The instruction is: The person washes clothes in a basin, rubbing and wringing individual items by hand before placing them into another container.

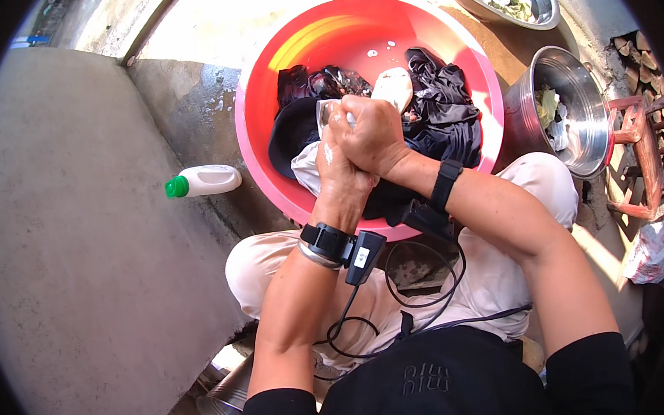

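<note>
My left hand [340, 169] and my right hand [371, 131] are pressed together over a red plastic basin [362, 29], fists closed on a wet white cloth [306, 165]. White suds cling to the left hand. My right hand lies partly across the left and hides part of the grip. A cream cloth item [393, 87] shows just beyond the knuckles. Dark wet clothes [443, 102] fill the right of the basin, and more black fabric [328, 82] lies at its far left. Near the left wall rests a navy rounded item [291, 137], perhaps a cap.
A white bottle with a green cap [210, 180] lies left of the basin, by a concrete slab [88, 226]. To the right stand a metal bucket [578, 106] and a metal bowl [548, 18], both holding cloth. A wooden chair [646, 153] is beyond. Cables [421, 306] hang over my lap.
</note>
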A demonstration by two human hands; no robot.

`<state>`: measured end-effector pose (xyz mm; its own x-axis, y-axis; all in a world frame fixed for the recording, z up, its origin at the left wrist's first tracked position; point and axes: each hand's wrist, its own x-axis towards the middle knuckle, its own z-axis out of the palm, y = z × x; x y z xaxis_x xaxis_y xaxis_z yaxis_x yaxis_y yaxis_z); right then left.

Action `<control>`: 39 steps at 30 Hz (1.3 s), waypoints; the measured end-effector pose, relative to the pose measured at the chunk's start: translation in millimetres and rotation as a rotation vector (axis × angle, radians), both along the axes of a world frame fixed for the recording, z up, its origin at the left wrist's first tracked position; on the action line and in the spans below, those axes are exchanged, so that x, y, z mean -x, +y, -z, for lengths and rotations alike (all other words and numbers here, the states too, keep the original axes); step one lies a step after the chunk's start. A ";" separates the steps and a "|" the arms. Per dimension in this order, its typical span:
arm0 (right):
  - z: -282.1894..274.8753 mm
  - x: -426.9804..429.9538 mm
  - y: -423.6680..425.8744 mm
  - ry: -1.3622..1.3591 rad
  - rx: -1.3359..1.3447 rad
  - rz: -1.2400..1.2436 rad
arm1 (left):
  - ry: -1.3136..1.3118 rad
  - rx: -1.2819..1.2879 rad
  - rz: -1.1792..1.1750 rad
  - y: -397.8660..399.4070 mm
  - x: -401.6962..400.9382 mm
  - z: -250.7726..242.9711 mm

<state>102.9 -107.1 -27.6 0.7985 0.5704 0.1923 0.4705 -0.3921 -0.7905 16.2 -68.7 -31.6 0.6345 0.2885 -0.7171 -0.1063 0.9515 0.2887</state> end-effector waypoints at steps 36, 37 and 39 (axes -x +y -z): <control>155.5 -82.2 -16.1 0.395 0.302 -0.578 | 0.137 -0.509 -0.203 64.3 61.1 -41.9; 133.9 -90.0 -15.8 0.495 0.203 -0.602 | 0.130 -0.509 -0.211 64.3 60.9 -40.1; 62.5 -81.6 -4.4 0.717 0.169 -0.622 | 0.128 -0.593 -0.195 66.9 65.6 -37.4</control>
